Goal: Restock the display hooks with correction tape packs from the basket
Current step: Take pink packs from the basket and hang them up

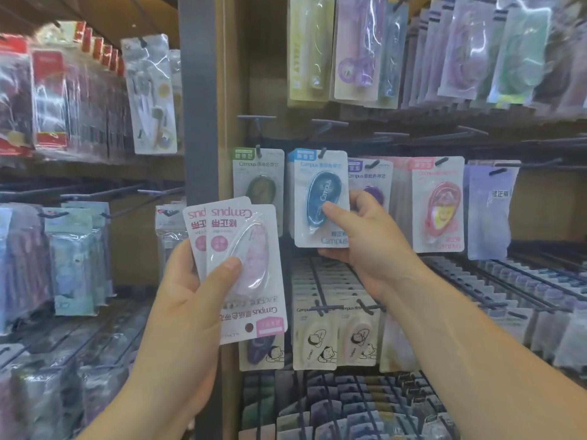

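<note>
The right hand (pixel 365 239) pinches a blue pack (pixel 317 173) of correction tape. The thumb is on the front of the pack and the other fingers curl under and behind it. The pack is just above the middle of the view, at about 11 o'clock from the hand. Its top hole looks like it sits on a hook (pixel 322 151) at 12 o'clock from the pack. So I think the step in hand is hanging this blue pack, and it looks almost done.

A green pack (pixel 259 182) hangs just beside it at 9 o'clock. A purple pack (pixel 370 179) hangs partly behind it at 3 o'clock, and a red pack (pixel 440 204) hangs farther out that way.

The left hand (pixel 190 300) grips a small stack of pink packs (pixel 251 249), at 8 o'clock from the blue pack. The thumb presses on the clear bubble of the front one, and the fingers wrap round the back. These packs are upside down, with their holes at the bottom end.

Next, I think the right hand needs to let go of the blue pack. Then it should take one pink pack and turn it the right way up. The small hole has to line up with the tip of a hook, so the hand must go slowly and push the pack straight back.
</note>
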The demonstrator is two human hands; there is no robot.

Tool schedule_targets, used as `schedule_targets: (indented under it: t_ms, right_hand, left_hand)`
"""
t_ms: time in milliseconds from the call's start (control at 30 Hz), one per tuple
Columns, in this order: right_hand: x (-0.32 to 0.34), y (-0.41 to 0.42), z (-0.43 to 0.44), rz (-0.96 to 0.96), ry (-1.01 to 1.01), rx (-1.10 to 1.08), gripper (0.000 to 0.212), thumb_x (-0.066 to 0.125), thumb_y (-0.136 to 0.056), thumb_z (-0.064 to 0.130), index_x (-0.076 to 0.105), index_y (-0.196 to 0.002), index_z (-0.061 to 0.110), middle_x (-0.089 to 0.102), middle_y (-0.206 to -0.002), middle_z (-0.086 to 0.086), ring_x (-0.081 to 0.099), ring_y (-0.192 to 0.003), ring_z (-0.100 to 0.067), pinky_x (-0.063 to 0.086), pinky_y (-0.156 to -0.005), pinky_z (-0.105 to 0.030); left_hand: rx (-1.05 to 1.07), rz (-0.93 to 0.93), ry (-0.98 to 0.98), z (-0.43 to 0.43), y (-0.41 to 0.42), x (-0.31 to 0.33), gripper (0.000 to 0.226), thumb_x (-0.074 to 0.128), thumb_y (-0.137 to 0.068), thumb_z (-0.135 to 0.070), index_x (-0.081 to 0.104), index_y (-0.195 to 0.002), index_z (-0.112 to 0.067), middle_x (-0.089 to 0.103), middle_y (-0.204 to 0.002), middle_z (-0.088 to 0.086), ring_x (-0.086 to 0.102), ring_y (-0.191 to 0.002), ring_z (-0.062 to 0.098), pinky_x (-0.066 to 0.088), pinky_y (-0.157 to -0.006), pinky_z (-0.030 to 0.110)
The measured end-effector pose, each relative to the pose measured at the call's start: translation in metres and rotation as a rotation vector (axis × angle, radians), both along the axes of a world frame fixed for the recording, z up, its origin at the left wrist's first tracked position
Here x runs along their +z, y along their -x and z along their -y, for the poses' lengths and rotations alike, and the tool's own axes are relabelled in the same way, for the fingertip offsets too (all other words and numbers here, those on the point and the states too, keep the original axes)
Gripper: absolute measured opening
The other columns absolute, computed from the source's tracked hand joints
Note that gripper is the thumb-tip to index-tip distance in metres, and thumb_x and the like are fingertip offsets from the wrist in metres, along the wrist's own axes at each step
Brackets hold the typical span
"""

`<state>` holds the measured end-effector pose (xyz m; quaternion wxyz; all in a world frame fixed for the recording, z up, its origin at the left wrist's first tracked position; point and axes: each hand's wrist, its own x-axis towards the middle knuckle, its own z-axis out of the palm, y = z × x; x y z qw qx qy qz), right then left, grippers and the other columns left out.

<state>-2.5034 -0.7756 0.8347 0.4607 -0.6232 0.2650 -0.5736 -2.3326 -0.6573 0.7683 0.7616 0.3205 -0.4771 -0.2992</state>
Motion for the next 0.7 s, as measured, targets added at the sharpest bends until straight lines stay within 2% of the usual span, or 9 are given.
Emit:
schedule_targets:
  t_ms: [133,233,333,400,467,533,600,700]
  right_hand:
    - [0.003,-0.006,0.006,-0.017,0.017,-0.098,0.023,0.067,-0.099,0.028,0.062,-0.121,0.021,0.074,-0.109,0.007,0.075,-0.093,-0.011,0.061,-0.067,-0.029]
    - [0.003,-0.014,0.01,-0.053,0.041,-0.19,0.021,0.07,-0.097,0.029,0.064,-0.115,0.02,0.075,-0.107,0.005,0.073,-0.093,-0.01,0.059,-0.062,-0.024]
    - [0.001,-0.019,0.011,-0.059,0.039,-0.254,0.013,0.07,-0.097,0.031,0.069,-0.105,0.021,0.074,-0.101,0.006,0.07,-0.09,-0.011,0.061,-0.061,-0.027]
    - [-0.002,-0.02,0.01,-0.063,0.027,-0.287,0.011,0.07,-0.096,0.033,0.068,-0.096,0.022,0.073,-0.096,0.006,0.067,-0.085,-0.01,0.064,-0.065,-0.034]
    - [-0.006,-0.021,0.008,-0.068,0.018,-0.302,0.013,0.071,-0.096,0.034,0.068,-0.097,0.021,0.072,-0.097,0.004,0.066,-0.083,-0.009,0.064,-0.069,-0.037]
    - [-0.01,-0.019,0.005,-0.059,0.006,-0.288,0.013,0.072,-0.095,0.032,0.068,-0.101,0.021,0.072,-0.101,0.003,0.067,-0.089,-0.009,0.065,-0.073,-0.037]
    - [-0.015,-0.014,-0.002,-0.037,-0.013,-0.235,0.008,0.072,-0.095,0.031,0.065,-0.097,0.028,0.071,-0.104,0.004,0.068,-0.096,-0.011,0.064,-0.079,-0.037]
    - [-0.024,0.002,-0.018,-0.028,-0.018,-0.151,0.013,0.072,-0.094,0.035,0.059,-0.097,0.035,0.067,-0.108,0.013,0.067,-0.107,-0.009,0.062,-0.087,-0.037]
  left_hand:
    - [-0.015,-0.006,0.004,-0.001,-0.001,0.001,0.043,0.063,-0.08,-0.03,0.067,-0.123,-0.035,0.079,-0.117,-0.005,0.078,-0.101,0.02,0.061,-0.07,0.035]
    - [-0.03,-0.018,-0.001,0.0,0.002,0.001,0.043,0.064,-0.08,-0.03,0.068,-0.123,-0.035,0.079,-0.116,-0.005,0.079,-0.098,0.019,0.063,-0.062,0.032]
    - [-0.041,-0.028,-0.002,-0.001,0.005,0.001,0.042,0.064,-0.08,-0.029,0.068,-0.121,-0.037,0.08,-0.114,-0.005,0.079,-0.093,0.019,0.063,-0.059,0.029]
    - [-0.048,-0.025,0.003,-0.002,0.006,0.0,0.043,0.064,-0.079,-0.029,0.068,-0.122,-0.036,0.08,-0.114,-0.005,0.079,-0.094,0.019,0.063,-0.06,0.029]
    - [-0.059,-0.015,0.012,-0.002,0.006,0.0,0.045,0.064,-0.081,-0.028,0.066,-0.126,-0.033,0.079,-0.116,-0.004,0.079,-0.096,0.019,0.063,-0.061,0.029]
    - [-0.063,-0.002,0.022,-0.001,0.007,0.002,0.047,0.065,-0.083,-0.027,0.064,-0.13,-0.03,0.079,-0.117,-0.004,0.078,-0.099,0.02,0.063,-0.064,0.029]
    - [-0.064,0.008,0.035,0.001,0.009,0.003,0.049,0.066,-0.082,-0.027,0.063,-0.131,-0.029,0.079,-0.118,-0.004,0.078,-0.102,0.019,0.064,-0.067,0.028]
    - [-0.088,0.008,0.058,0.006,0.015,0.003,0.05,0.067,-0.082,-0.024,0.063,-0.132,-0.026,0.079,-0.12,-0.002,0.078,-0.104,0.02,0.064,-0.069,0.029]
